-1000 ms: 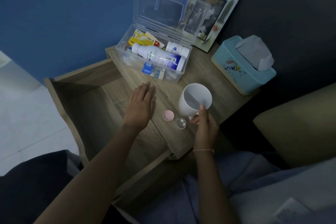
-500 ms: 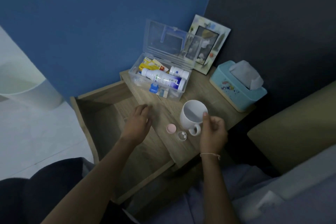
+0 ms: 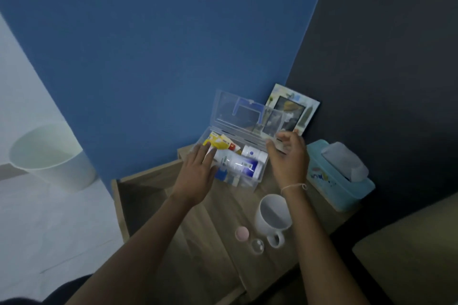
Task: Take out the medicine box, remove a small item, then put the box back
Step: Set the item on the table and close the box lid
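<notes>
1. The medicine box [image 3: 250, 176] is clear plastic and sits at the back of the wooden nightstand [image 3: 223, 220], its lid [image 3: 238, 116] standing open against the blue wall.
2. Inside lie a white bottle with a blue label [image 3: 238, 164], a smaller white bottle [image 3: 252, 153] and a yellow packet [image 3: 218, 143].
3. The left hand [image 3: 198, 176] lies flat, fingers spread, on the box's left end.
4. The right hand [image 3: 288, 156] hovers with loosely curled fingers at the right end, holding nothing visible.
5. A white mug [image 3: 273, 215], pink cap [image 3: 241, 233] and clear cap [image 3: 257, 246] stand nearer; a tissue box [image 3: 337, 181] and picture frame [image 3: 295, 111] crowd the right side.
</notes>
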`<act>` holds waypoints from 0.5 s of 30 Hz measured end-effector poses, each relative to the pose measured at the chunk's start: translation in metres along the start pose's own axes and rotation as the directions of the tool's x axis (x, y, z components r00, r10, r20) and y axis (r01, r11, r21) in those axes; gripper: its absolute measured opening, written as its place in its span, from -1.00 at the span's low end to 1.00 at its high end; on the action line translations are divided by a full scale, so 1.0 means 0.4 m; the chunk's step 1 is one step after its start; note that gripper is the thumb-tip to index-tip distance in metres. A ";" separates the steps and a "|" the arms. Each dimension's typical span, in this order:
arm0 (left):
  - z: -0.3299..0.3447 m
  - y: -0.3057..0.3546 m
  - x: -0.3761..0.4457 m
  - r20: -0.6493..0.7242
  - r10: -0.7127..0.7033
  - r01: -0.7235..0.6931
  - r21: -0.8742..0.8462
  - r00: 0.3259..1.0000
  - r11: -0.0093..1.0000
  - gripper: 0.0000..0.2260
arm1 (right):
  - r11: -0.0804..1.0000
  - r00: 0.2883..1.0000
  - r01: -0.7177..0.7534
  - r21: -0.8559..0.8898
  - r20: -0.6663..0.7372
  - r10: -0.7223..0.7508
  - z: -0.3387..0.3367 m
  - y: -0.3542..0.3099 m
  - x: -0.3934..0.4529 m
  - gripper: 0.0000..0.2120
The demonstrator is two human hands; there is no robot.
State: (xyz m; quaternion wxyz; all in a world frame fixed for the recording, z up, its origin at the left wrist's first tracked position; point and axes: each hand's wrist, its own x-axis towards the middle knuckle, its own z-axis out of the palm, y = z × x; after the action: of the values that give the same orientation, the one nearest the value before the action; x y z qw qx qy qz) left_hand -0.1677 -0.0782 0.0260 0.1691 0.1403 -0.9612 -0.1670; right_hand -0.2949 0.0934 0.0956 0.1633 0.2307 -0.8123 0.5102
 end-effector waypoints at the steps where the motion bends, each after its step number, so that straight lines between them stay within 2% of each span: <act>1: 0.007 -0.015 0.014 0.034 -0.016 0.016 0.020 0.999 1.000 -0.54 | 1.000 1.000 0.004 -0.031 0.019 -0.003 0.015 0.008 0.042 -0.84; 4: 0.033 -0.062 0.036 0.114 -0.062 0.052 0.088 0.992 0.995 -0.50 | 0.988 0.996 0.007 -0.154 0.090 0.007 0.055 0.046 0.144 -0.76; 8: 0.062 -0.128 0.033 0.150 -0.095 0.072 0.150 0.984 0.986 -0.51 | 0.968 0.975 0.031 -0.250 0.221 0.026 0.091 0.108 0.222 -0.47; 11: 0.077 -0.154 0.013 0.148 -0.085 0.069 0.113 0.985 0.991 -0.50 | 0.975 0.930 -0.110 -0.195 0.325 0.170 0.112 0.138 0.245 -0.28; 13: 0.082 -0.159 0.004 0.151 -0.074 0.065 0.063 0.986 0.996 -0.49 | 0.972 0.920 -0.161 -0.169 0.332 0.210 0.121 0.148 0.245 -0.29; 15: 0.080 -0.158 0.000 0.144 -0.067 0.068 0.001 0.987 0.998 -0.47 | 0.979 0.952 -0.111 -0.172 0.265 0.155 0.119 0.147 0.236 -0.41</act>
State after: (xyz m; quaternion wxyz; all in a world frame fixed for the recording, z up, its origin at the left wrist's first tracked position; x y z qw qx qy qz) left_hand -0.1662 -0.1268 -0.0257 0.0935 0.1600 -0.9653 -0.1842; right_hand -0.4076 0.0526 0.0783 0.0305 0.2311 -0.8779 0.4182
